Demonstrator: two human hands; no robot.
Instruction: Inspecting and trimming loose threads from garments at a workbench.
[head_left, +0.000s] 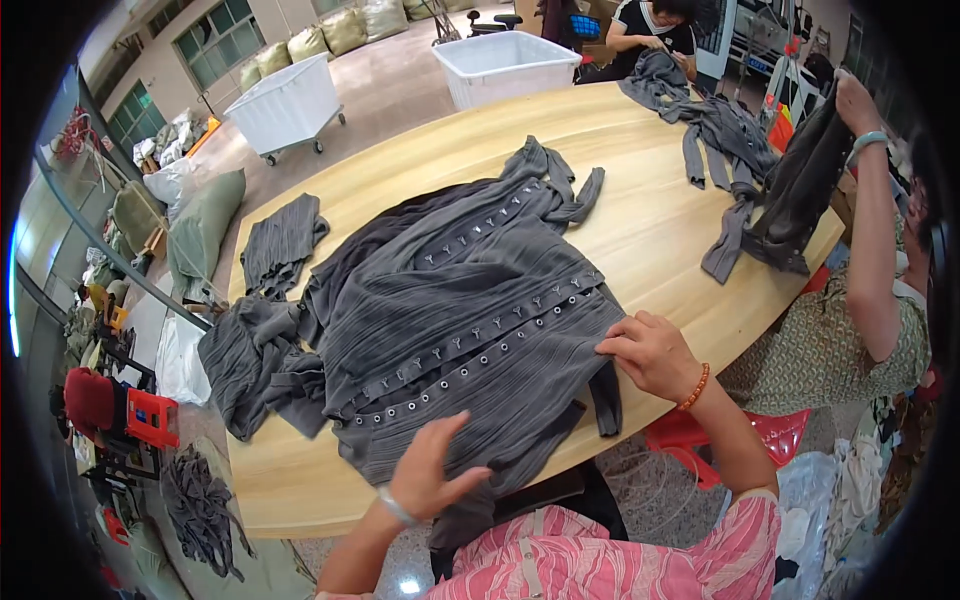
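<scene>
A dark grey ribbed top (450,300) lies spread on the wooden table before me. Two lines of metal hooks cross it, and a row of round eyelets (483,359) runs beside the nearer line. My right hand (655,355) pinches the top's right edge between thumb and fingers. Over the near left part of the cloth is my left hand (435,475), its thumb and fingers apart and nothing held; whether it touches the cloth I cannot tell. Another grey garment, bunched up (260,360), lies at the left, and a smaller folded grey piece (285,240) sits beyond it.
At the right a co-worker's raised hand (858,103) holds up a dark garment (800,180). Across the table another person (655,30) handles grey cloth (660,85). White bins (505,70) stand behind the table (640,220). A red stool (780,435) is at the right.
</scene>
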